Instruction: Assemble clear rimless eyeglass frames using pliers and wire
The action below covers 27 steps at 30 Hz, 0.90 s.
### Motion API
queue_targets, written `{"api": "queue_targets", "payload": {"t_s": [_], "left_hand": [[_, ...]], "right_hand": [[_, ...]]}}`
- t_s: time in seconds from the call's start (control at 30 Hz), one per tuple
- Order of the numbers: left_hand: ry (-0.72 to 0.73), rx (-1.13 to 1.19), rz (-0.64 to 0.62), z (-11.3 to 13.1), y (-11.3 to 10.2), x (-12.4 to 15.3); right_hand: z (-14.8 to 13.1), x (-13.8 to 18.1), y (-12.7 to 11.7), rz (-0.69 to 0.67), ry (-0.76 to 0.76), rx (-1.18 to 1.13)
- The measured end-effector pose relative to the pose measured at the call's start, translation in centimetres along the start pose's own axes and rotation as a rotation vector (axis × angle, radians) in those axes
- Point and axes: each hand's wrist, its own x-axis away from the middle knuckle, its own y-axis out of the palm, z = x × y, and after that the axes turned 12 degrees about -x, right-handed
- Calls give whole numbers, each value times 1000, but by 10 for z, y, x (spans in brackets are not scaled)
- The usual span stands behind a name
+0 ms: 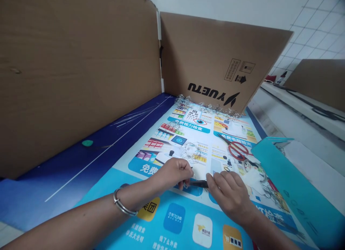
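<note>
My left hand (174, 172) is curled in a pinch over a printed blue poster (175, 221) on the table, a silver bangle on its wrist. My right hand (229, 192) lies just to its right, fingers closed too. Between the two hands runs a thin dark tool (198, 183), like tweezers or a pen, held at both ends. A small clump of clear plastic pieces (192, 151) lies just beyond the left hand. Red-handled scissors (237, 149) lie on the poster further right.
Tall cardboard sheets (81, 73) wall the left and back; the back one (215, 63) is printed "YUETU". More clear plastic bits (207, 108) line its foot. A teal plastic piece (291, 181) lies at right. Thin clear strands (134, 117) rest on the dark blue strip.
</note>
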Motion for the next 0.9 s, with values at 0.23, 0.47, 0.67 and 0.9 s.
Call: {"api": "queue_targets", "payload": {"t_s": [0.23, 0.47, 0.67, 0.9], "left_hand": [[-10, 34, 1, 1, 2, 1], [-3, 22, 15, 3, 2, 3], [-53, 53, -6, 6, 3, 5], [-33, 82, -40, 6, 2, 7]], "right_hand": [[-1, 1, 1, -2, -9, 17], [-3, 0, 1, 10, -15, 18], [-3, -1, -1, 10, -22, 15], [-1, 2, 1, 0, -34, 49]]}}
